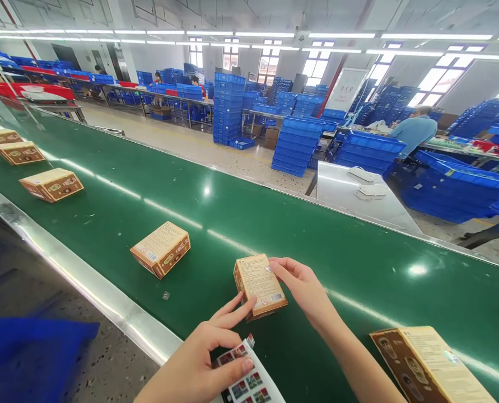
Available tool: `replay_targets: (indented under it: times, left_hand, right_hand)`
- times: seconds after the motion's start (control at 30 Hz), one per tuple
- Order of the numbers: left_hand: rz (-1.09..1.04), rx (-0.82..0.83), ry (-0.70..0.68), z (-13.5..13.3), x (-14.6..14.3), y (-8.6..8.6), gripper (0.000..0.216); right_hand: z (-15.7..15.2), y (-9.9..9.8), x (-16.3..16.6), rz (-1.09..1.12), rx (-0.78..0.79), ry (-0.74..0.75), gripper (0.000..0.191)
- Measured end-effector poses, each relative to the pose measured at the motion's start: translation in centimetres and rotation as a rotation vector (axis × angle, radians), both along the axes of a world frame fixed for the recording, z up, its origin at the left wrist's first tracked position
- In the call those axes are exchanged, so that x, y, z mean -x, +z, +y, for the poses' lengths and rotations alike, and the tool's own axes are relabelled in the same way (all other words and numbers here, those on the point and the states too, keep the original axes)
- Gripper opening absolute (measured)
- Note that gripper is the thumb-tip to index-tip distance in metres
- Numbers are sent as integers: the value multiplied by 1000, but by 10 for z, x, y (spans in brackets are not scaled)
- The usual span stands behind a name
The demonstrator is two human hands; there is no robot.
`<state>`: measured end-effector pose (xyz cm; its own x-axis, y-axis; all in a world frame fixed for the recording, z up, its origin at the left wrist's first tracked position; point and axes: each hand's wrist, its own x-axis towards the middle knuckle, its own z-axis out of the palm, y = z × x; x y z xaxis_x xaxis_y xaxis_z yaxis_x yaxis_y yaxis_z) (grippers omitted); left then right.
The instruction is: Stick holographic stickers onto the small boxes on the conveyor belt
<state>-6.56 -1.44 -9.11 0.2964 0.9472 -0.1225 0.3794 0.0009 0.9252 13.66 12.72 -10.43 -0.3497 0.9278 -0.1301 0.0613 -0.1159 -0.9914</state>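
Cardboard, brown and printed, made up the small box (pixel 260 285) lying flat on the green conveyor belt (pixel 358 252), printed label side up, just ahead of both hands. The right hand (pixel 303 288) rested its fingertips on the box's far right corner, fingers extended, not clenched. The left hand (pixel 203 364) pinched a sheet of stickers (pixel 249 380) between thumb and fingers, while its index finger stretched forward to touch the box's near left edge. The box's long axis ran from near-right to far-left, slanted across the belt; its barcode end pointed toward the person. The right hand lay nearer its middle. Another box (pixel 162 248) sat apart to the left, and a larger box (pixel 429 364) lay near the right forearm.
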Motion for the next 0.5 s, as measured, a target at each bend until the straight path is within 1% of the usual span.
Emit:
replay_targets:
  times: [0.17,0.3,0.4,0.5]
  left_hand:
    - [-31,1,-30,1,-8,6,27]
    - [-40,20,-41,1,-15,8,29]
    - [-19,32,-58,2,-21,10,32]
    - [-8,32,-75,3,-27,12,32]
  right_hand:
    - [-3,0,-11,-74,-45,8,40]
    - [-7,-2,-19,-128,-73,-2,38]
    - [-13,-2,-23,-189,-114,-39,38]
    - [-20,-1,-25,-268,-191,-101,36]
